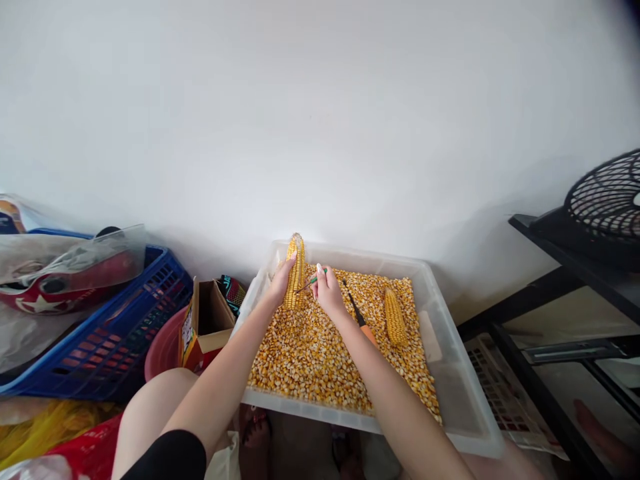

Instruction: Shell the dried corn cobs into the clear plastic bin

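Observation:
My left hand (283, 280) is closed around an ear of dried yellow corn (296, 270), held nearly upright above the loose kernels (310, 360). A bare strip shows near the cob's pale top end. In my right hand (327, 291) is a small screwdriver (319, 276) with a green handle and a thin metal shaft. Its tip points left and is at the lower right side of the ear; whether it touches is hard to tell. Another ear of corn (395, 319) lies on the kernels at the right. A tool with an orange handle (369, 333) and dark shaft lies beside my right forearm.
A translucent plastic bin (465, 407) contains the kernels, against a white wall (320, 133). To the left are an open cardboard box (213, 320), a pink basin (163, 343) and a blue basket (115, 333) with a red helmet (65, 287). A black fan (607, 193) rests on a rack (545, 267) at right.

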Action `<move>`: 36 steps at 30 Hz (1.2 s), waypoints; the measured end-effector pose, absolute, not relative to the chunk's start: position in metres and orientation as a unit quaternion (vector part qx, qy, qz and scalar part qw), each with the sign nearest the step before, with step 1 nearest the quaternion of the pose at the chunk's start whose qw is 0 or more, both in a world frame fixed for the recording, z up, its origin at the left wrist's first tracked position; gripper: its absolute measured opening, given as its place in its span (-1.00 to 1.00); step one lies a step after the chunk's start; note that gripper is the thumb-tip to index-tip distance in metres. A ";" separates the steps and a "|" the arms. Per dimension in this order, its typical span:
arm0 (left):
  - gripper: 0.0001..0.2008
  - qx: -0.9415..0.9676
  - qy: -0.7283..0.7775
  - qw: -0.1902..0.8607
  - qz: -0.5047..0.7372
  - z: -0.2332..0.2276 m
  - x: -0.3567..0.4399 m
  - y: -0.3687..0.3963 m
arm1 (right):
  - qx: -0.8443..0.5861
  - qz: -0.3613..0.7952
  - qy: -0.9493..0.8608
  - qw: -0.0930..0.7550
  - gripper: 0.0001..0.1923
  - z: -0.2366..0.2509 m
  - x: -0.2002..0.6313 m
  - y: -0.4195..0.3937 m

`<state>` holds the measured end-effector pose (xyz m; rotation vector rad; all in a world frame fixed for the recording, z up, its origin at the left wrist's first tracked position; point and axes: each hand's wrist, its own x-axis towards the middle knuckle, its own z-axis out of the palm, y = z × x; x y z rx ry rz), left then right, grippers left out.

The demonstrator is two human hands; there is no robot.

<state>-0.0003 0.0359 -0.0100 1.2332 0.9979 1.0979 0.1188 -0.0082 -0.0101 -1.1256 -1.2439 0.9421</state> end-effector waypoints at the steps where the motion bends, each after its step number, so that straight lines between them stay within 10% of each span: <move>1: -0.50 0.530 0.414 0.576 0.464 -0.009 0.000 0.034 | -0.481 0.411 -0.529 0.566 -0.68 -0.010 0.119 -0.009; 25: -0.50 0.396 0.382 0.710 0.438 -0.008 0.000 0.038 | -0.500 0.284 -0.561 0.596 -0.67 0.004 0.120 -0.017; 36: -0.51 0.440 0.405 0.677 0.430 -0.007 0.000 0.035 | -0.485 0.421 -0.482 0.596 -0.68 -0.007 0.120 -0.007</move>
